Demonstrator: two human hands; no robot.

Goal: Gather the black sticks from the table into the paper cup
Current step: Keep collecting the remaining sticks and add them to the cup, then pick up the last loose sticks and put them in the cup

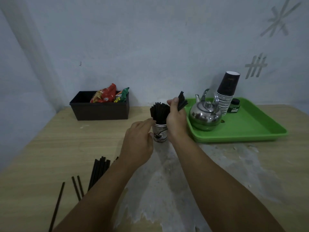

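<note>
A paper cup [160, 134] with a dark print stands mid-table, and a bunch of black sticks [159, 113] rises upright out of it. My right hand [177, 119] is beside the cup on its right and grips another small bundle of black sticks [182, 101] above the rim. My left hand [138, 143] wraps the cup's left side, fingertips touching the sticks in it. Several more black sticks [98, 171] lie loose on the table at the near left, partly hidden by my left forearm.
A green tray [260, 131] at the right holds a steel kettle [205, 114], a stack of dark paper cups [225, 94] and a small green jar [234, 106]. A black box [100, 111] with snack packets stands at the back left against the wall.
</note>
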